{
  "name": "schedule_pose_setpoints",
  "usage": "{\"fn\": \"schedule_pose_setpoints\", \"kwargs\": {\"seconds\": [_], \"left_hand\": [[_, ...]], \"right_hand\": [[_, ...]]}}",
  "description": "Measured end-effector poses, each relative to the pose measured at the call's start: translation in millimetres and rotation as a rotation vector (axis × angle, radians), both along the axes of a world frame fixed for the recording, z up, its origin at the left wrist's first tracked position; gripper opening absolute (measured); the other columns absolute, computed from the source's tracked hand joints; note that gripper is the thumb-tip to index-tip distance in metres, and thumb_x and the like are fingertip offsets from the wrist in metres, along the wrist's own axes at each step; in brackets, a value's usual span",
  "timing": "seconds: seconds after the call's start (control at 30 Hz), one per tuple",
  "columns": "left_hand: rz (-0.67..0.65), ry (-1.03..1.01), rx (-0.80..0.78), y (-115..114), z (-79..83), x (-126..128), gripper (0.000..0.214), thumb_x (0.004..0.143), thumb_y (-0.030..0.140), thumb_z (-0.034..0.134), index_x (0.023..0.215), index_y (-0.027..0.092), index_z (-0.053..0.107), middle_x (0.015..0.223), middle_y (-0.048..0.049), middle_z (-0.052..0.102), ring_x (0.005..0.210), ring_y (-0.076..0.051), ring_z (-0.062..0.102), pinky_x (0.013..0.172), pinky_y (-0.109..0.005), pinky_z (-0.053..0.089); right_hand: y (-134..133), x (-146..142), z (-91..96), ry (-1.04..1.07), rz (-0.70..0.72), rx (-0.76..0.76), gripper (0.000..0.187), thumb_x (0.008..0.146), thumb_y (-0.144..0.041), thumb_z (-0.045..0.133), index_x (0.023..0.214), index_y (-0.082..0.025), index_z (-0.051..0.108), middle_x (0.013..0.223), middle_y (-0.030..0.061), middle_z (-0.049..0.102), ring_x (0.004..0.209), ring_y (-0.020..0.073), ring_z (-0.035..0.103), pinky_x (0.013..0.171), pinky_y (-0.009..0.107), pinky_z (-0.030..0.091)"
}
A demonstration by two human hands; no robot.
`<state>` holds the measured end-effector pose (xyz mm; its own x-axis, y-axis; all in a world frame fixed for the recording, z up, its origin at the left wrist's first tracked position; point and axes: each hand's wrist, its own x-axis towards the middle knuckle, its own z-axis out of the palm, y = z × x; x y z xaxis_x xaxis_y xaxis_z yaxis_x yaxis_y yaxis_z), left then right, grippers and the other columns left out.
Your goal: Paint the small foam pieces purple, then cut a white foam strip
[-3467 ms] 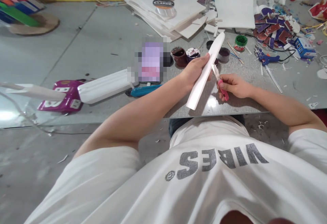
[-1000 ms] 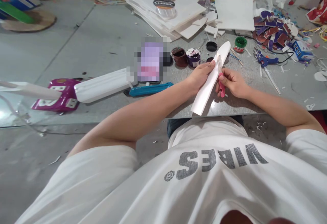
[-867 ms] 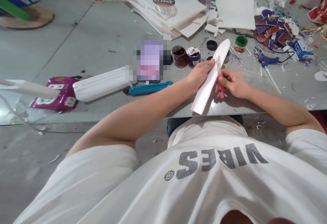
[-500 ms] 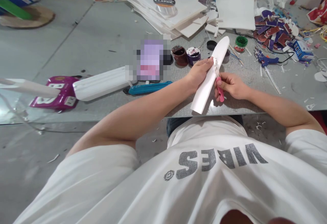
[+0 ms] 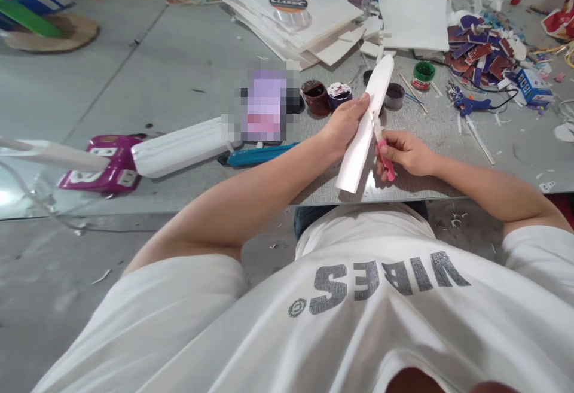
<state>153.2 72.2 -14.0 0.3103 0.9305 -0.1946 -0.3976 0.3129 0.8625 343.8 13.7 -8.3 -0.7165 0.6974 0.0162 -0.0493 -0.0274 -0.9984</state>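
My left hand [image 5: 346, 124] grips the left edge of a long white foam board strip [image 5: 356, 157], thumb on top. The strip is rounded at its far end, cut straight at its near end, and slants above the table. In my right hand [image 5: 406, 151], fingers are wrapped around a pink-handled utility knife [image 5: 386, 158]. Its blade lies against the strip's right edge, near my left thumb. A small white bit shows at the blade, too small to make out well.
Paint jars, among them a brown one [image 5: 315, 100] and a green one [image 5: 423, 76], stand beyond the strip. A blue glue gun [image 5: 469, 104] lies right. Stacked white boards [image 5: 287, 19] are behind. Left are a purple-based lamp [image 5: 105, 163] and a blue tool [image 5: 260, 154].
The strip has shifted slightly left and tilted, uncovering more of a dark jar. The knife blade has moved a little left and nearer along the edge, and the shaving there looks smaller.
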Motion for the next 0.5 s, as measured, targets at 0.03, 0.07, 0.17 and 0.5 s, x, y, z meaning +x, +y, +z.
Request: {"fn": "schedule_pose_setpoints", "kwargs": {"seconds": [0.03,0.07,0.17,0.5], "left_hand": [[-0.008,0.001,0.026,-3,-0.1,1,0.044,0.108,0.057,0.076,0.086,0.022,0.061,0.061,0.0022,0.065,0.046,-0.015,0.065,0.047,-0.023,0.054],[-0.029,0.006,0.05,-6,0.1,2,0.044,0.109,0.056,0.074,0.085,0.022,0.061,0.061,0.0012,0.066,0.046,-0.016,0.066,0.046,-0.024,0.054],[-0.118,0.042,0.087,-14,2.8,5,0.043,0.113,0.055,0.067,0.087,0.021,0.062,0.063,-0.0016,0.07,0.045,-0.02,0.068,0.046,-0.029,0.057],[-0.023,0.088,0.018,-15,10.8,5,0.036,0.111,0.049,0.074,0.091,0.022,0.063,0.062,0.0033,0.064,0.045,-0.013,0.061,0.046,-0.024,0.054]], "right_hand": [[3,0,-1.2,0.015,-0.052,0.01,0.057,0.102,-0.075,0.078,0.102,-0.021,0.058,0.079,0.0013,0.083,0.056,0.0143,0.077,0.053,0.023,0.063],[5,1,-2.4,0.024,-0.098,0.02,0.058,0.101,-0.076,0.079,0.103,-0.022,0.058,0.079,0.0008,0.083,0.056,0.0142,0.077,0.053,0.023,0.064],[10,2,-4.4,0.025,-0.176,0.038,0.061,0.098,-0.08,0.08,0.105,-0.023,0.057,0.08,0.0,0.082,0.056,0.0137,0.076,0.055,0.024,0.066],[4,1,-1.0,-0.019,-0.068,0.004,0.056,0.104,-0.075,0.076,0.105,-0.022,0.057,0.081,0.0013,0.083,0.056,0.014,0.077,0.059,0.026,0.069]]}}
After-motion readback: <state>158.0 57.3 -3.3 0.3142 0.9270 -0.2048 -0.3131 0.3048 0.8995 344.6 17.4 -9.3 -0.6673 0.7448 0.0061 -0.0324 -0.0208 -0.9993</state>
